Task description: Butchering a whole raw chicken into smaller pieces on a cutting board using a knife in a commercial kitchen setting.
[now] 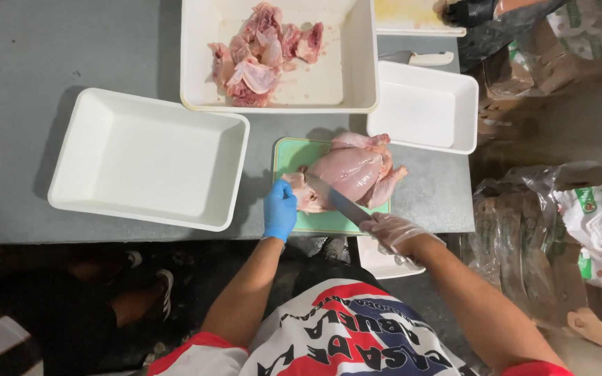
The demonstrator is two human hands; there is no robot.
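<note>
A whole raw chicken (350, 170) lies on a small green cutting board (290, 154) at the table's near edge. My left hand (279, 211), in a blue glove, grips the chicken's wing or leg end at its left side. My right hand (393, 230), in a clear glove, holds a knife (336, 200) whose blade rests against the chicken near my left hand.
An empty white tray (148, 159) sits left of the board; a smaller empty white tray (426, 106) sits behind it on the right. A large white tray (346, 76) at the back holds several raw chicken pieces (259, 52). Another person's dark-gloved hand (468, 10) is top right. Plastic bags (593, 223) crowd the right.
</note>
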